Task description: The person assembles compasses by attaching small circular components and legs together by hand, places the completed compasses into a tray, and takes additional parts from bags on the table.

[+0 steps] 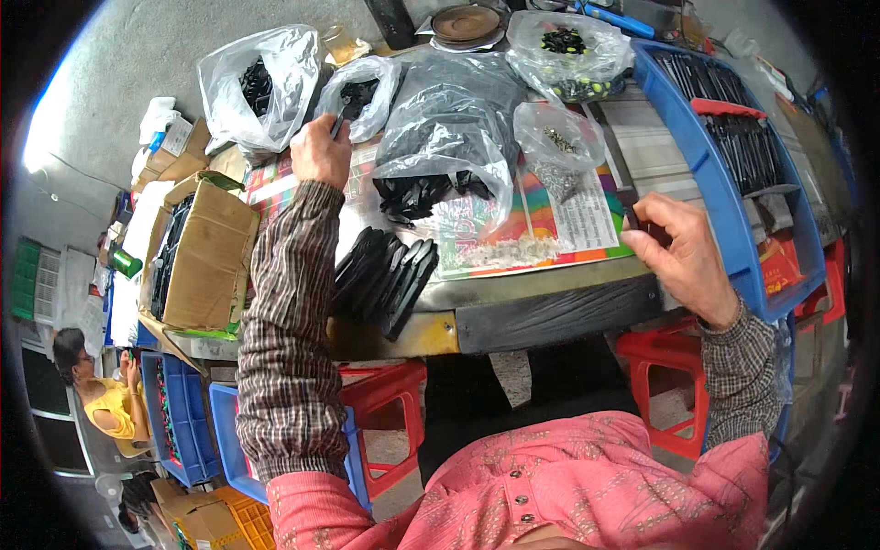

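Observation:
My left hand reaches to the small clear bag of black parts, its fingers closed on a small dark piece. Over the right part of the table, my right hand pinches a small dark part between thumb and fingers; its exact kind is hard to make out. Between the hands lies a large clear bag, with black plastic pieces showing at its mouth. Several long black plastic pieces are stacked at the table's front edge, beside my left forearm.
A bag of small metal parts and a bag of black and yellow parts stand farther back. Blue tray on the right holds rows of black pieces. Left are a cardboard box and, beyond, a person in yellow. Red stools stand below.

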{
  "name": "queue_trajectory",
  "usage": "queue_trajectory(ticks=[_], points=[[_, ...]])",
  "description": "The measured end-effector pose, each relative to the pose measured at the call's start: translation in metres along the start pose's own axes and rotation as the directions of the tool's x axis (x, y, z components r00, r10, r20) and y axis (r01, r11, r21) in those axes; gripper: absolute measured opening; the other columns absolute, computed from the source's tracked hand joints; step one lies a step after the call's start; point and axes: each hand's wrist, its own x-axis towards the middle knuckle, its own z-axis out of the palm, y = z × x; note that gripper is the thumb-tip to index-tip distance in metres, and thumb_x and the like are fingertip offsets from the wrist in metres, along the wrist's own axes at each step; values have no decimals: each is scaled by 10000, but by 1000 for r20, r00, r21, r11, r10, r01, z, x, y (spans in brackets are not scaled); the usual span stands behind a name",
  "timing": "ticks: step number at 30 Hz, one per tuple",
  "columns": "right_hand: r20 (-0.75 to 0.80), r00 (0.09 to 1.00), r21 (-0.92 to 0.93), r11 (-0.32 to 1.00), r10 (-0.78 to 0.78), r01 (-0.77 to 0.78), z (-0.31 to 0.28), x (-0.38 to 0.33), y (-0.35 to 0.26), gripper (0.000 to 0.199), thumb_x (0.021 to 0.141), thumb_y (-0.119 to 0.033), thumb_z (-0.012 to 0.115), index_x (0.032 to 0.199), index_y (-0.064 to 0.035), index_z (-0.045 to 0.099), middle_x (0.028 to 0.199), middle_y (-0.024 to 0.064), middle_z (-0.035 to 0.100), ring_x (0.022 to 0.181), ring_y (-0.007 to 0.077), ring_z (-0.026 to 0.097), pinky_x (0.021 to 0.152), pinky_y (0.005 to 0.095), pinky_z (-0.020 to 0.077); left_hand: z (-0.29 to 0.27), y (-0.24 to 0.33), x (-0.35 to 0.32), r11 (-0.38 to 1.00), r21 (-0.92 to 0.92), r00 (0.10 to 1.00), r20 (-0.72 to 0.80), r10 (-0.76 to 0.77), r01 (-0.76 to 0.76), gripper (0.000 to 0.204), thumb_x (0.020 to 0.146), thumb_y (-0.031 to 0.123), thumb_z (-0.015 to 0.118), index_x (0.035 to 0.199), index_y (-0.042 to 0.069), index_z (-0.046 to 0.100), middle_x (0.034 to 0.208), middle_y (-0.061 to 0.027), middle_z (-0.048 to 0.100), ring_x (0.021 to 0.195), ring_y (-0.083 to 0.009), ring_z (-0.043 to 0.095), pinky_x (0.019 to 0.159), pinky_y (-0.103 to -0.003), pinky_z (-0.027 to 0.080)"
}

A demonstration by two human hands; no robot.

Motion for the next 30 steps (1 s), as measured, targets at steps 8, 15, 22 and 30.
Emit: queue_trajectory(ticks=[8,15,22,30], points=[[85,995,96,995,-50,42,25,15,1,175,750,-36,657,838,56,537,734,129,539,630,234,542,552,321,414,37,4,45,984,170,993,97,-70,53,205,805,239,638,935,84,670,911,-191,650,893,-349,634,762,-437,510],[97,992,182,981,-82,63,39,19,5,178,733,-5,674,839,60,547,729,120,534,601,211,522,532,312,410,63,-7,63,955,269,976,145,-165,122,237,853,181,500,972,72,673,980,-204,646,954,-352,624,799,-437,504],[112,989,195,978,-101,78,47,22,8,172,731,4,677,839,59,554,715,110,529,588,205,518,525,306,412,64,0,68,933,352,973,182,-146,74,214,827,121,525,961,63,682,1005,-193,651,969,-332,630,801,-427,513],[119,990,206,977,-77,51,50,21,12,173,727,-3,680,830,56,554,707,109,527,583,202,517,521,308,412,69,-3,70,969,193,959,206,-194,155,321,777,331,683,1025,127,675,1057,-148,646,1014,-305,612,842,-409,496]])
